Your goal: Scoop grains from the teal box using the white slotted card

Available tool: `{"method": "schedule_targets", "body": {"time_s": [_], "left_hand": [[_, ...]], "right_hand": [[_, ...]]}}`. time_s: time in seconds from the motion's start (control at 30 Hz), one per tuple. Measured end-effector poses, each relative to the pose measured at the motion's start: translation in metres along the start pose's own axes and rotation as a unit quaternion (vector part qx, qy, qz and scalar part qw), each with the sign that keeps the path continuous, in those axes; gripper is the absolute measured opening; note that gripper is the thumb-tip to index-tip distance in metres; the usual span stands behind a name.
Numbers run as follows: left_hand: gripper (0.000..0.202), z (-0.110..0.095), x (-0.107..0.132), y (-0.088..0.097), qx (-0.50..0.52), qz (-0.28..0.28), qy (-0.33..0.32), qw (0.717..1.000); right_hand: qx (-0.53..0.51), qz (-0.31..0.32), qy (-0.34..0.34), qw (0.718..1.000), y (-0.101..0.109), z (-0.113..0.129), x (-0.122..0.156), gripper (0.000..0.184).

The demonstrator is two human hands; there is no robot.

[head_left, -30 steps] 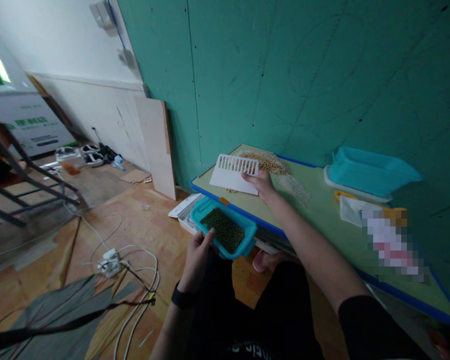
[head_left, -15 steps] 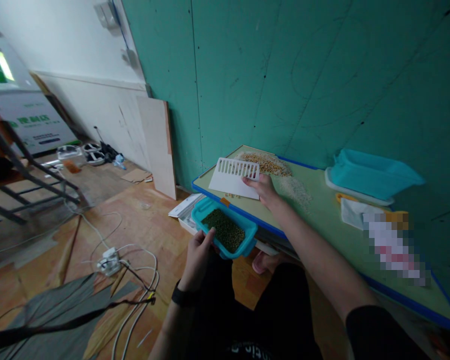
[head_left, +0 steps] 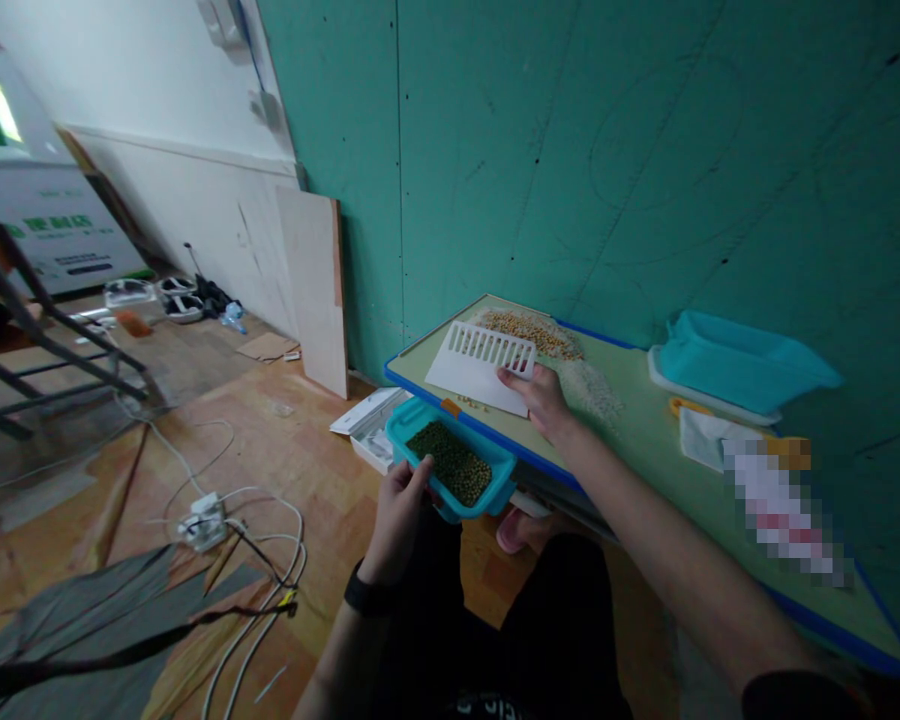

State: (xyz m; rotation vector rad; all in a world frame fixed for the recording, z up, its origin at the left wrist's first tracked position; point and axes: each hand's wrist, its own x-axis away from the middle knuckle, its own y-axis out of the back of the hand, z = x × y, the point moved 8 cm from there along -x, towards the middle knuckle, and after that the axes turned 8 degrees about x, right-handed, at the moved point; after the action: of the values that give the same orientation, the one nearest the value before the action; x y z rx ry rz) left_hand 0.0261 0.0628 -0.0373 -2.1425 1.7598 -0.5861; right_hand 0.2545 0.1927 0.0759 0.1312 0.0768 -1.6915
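My left hand [head_left: 399, 505] grips the near corner of a teal plastic box [head_left: 450, 468] holding dark green beans, kept just below the blue edge of the green table [head_left: 645, 440]. My right hand [head_left: 541, 395] pinches a white slotted scraper card [head_left: 481, 365] that lies tilted on the table by that edge. A few yellow beans [head_left: 474, 403] lie loose under the card, near the edge. Behind the card is a pile of yellow beans [head_left: 531, 333], with a patch of white grains [head_left: 592, 385] beside it.
A teal lidded container [head_left: 742, 360] on a white tray stands at the back right, with a white cloth [head_left: 701, 435] and orange items in front. On the wooden floor lie a power strip [head_left: 199, 520] with cables, a white box [head_left: 371, 425] and a leaning board [head_left: 316, 290].
My right hand has drawn the white card a little nearer the table edge, with a few yellow beans trailing under it. The teal box stays held below the edge.
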Motion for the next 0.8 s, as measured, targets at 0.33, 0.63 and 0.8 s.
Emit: {"method": "schedule_targets", "body": {"time_s": [0.33,0.63,0.8], "left_hand": [[0.048,-0.007,0.005,-0.007,0.014,0.012,0.007,1.0],[0.051,-0.01,0.007,-0.008,0.009,-0.001,0.001,1.0],[0.051,-0.008,0.007,-0.008,0.018,-0.005,0.006,1.0]], "right_hand": [[0.028,-0.05,0.003,0.998,0.024,-0.001,0.025,0.051],[0.11,-0.123,0.042,0.985,0.076,0.002,0.062,0.05],[0.135,-0.145,0.058,0.978,0.085,0.01,0.083,0.051]]}}
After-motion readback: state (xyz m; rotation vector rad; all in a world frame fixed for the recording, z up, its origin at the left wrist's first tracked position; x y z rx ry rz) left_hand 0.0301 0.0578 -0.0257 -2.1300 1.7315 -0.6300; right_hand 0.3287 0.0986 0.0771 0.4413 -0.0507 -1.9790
